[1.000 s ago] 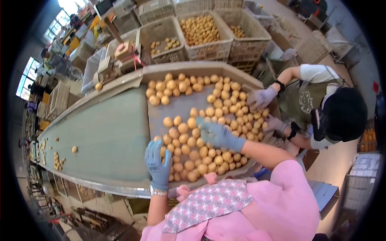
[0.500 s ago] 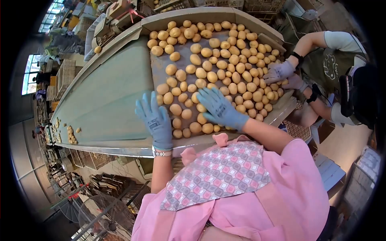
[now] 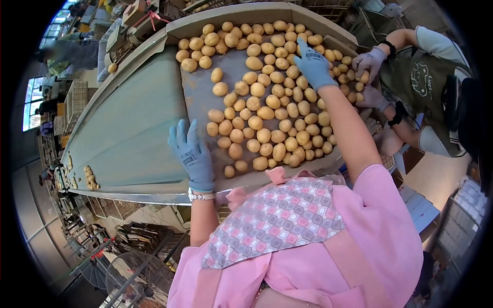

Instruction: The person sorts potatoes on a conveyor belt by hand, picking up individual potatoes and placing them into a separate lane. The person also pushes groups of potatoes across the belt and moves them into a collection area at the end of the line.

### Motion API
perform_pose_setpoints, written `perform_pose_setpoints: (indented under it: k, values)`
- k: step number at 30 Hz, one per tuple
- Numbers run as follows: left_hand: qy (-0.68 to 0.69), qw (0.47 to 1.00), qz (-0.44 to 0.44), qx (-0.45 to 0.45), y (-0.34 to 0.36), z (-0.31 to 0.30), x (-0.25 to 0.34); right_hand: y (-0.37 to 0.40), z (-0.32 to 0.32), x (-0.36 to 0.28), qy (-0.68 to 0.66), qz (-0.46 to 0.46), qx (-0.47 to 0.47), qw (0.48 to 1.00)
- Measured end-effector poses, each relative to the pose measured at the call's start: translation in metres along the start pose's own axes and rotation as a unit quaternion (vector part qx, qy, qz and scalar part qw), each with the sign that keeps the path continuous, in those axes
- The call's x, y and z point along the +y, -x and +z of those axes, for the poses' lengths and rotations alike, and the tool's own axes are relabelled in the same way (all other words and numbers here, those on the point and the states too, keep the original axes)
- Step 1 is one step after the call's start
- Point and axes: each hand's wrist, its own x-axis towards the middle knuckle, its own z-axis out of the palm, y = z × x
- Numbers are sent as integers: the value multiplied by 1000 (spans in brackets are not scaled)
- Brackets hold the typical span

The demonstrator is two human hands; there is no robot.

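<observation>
Centrally, potatoes (image 3: 263, 135) lie loose on the grey table (image 3: 228, 64), crowded towards its right end and sparser at the left, where a bare patch shows. My right hand (image 3: 313, 66), blue-gloved, reaches over the potatoes near the far wall (image 3: 236, 16), forefinger extended; its palm side is hidden, so I cannot say whether it has hold of one. My left hand (image 3: 191, 156), gloved alike, has its fingers spread and nothing in its grasp, just left of the potatoes, where the table meets the green belt (image 3: 133, 118). A pale band (image 3: 201, 195) circles my left wrist. At the right end, a co-worker's gloved hands (image 3: 368, 62) are at the edge of the potatoes, before a dark apron (image 3: 423, 82). Outermost, at lower left, stands a caged fan (image 3: 136, 280).
</observation>
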Motion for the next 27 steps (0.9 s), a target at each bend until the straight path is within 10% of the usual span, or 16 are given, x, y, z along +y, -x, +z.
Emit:
perform_pose_setpoints:
  k: [11,16,19,23,27]
  values:
    - [66,998,21,13,-2,-1,8,33,67,-32,113,-78,-66,988]
    - [78,996,30,20,-3,2,7,53,35,-24,-273,-83,-2,958]
    - [91,995,18,19,1,-1,9,91,5,-43,-686,40,-178,705]
    - [151,987,53,0,-4,-6,17,134,-6,-68,-513,50,-502,695]
    - [162,981,104,-26,1,-1,17,151,9,-78,-473,-11,-630,616]
